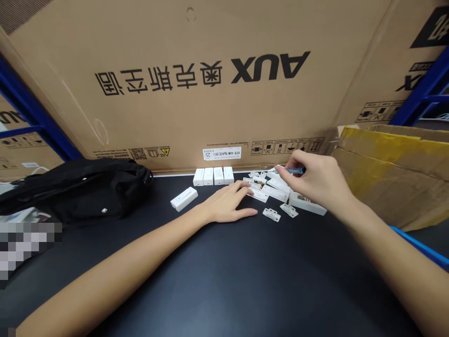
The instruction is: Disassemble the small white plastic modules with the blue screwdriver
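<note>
Black benchtop (224, 285); four upright white casings (213, 176)

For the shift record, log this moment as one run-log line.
left hand: flat on black table, beside white plastic parts | right hand: holds small screwdriver above them

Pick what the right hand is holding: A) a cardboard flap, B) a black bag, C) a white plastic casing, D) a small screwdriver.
D: the right hand pinches the small screwdriver between thumb and fingers, just above the pile of white plastic parts.
</note>
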A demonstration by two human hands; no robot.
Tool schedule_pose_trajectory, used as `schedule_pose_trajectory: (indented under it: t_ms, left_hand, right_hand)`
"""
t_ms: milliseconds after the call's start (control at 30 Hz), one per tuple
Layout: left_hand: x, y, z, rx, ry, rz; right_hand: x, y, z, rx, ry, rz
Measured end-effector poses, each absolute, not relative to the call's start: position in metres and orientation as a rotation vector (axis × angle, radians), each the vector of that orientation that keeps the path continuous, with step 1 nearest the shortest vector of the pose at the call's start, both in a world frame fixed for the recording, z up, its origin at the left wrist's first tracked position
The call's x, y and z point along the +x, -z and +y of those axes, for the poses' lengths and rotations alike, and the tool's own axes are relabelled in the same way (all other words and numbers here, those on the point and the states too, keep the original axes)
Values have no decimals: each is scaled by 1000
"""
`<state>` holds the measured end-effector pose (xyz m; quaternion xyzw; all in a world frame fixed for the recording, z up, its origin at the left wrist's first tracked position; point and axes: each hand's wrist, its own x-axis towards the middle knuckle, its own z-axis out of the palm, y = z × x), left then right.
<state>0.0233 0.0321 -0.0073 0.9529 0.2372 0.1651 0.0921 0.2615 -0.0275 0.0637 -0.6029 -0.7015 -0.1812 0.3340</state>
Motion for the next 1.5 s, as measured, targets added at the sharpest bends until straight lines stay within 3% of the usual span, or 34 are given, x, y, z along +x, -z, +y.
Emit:
schedule_pose_trajectory:
  t_ms: [633, 1033, 1500]
  left_hand:
    - [64, 3, 12, 2632, -468, 981]
    - [59, 6, 14, 2644, -516, 903]
    - [-36, -10, -3, 2883, -1023, 1023]
  right_hand:
    - [297, -73, -26, -1750, 634, -1584]
    - [337, -22, 20, -1681, 431, -1824]
    - [335, -30, 16, -1785, 280, -1942]
